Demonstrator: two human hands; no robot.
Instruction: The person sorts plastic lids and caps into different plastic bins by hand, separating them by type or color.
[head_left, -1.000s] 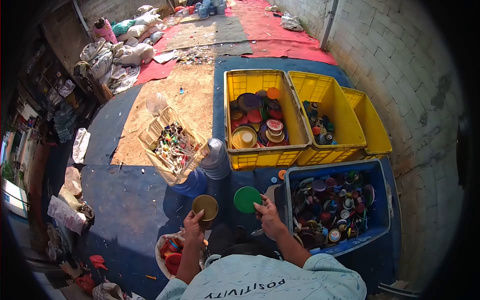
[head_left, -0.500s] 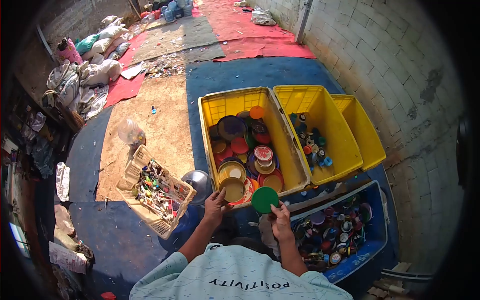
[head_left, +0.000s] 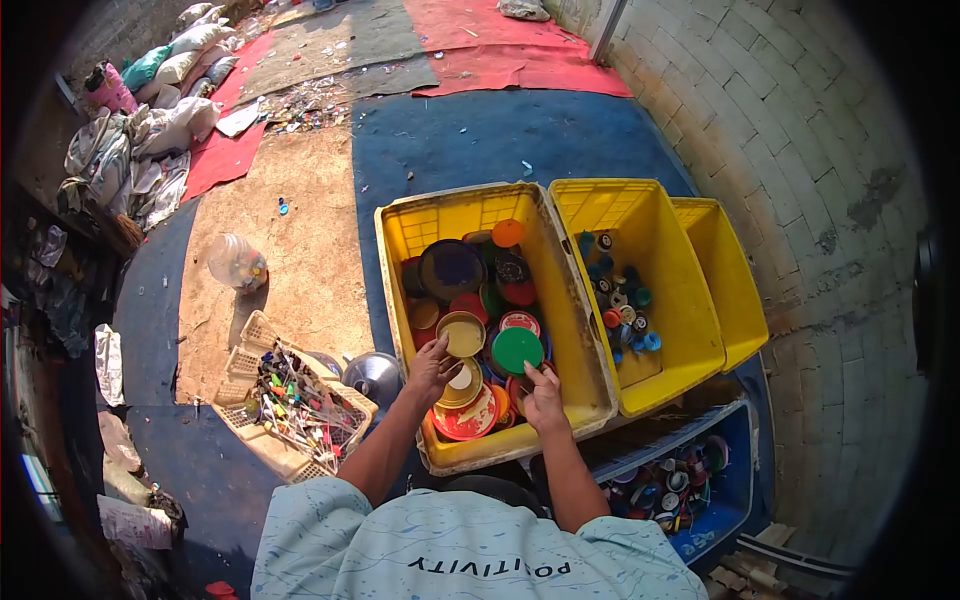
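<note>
Over the left yellow crate [head_left: 583,335], two round lids are held apart, above the heap of mixed lids. A tan lid [head_left: 461,333] is pinched at its edge by the left hand [head_left: 430,370], and a green lid [head_left: 518,350] by the right hand [head_left: 545,403], with thumb and fingers nearly closed on each. By judgement, any lowering calls for level wrists and a controlled opening of the fingers. The crate's near rim is crossed by both forearms, and its right wall is nearest the right hand. More room for moving seems to be offered upward and toward the far end.
</note>
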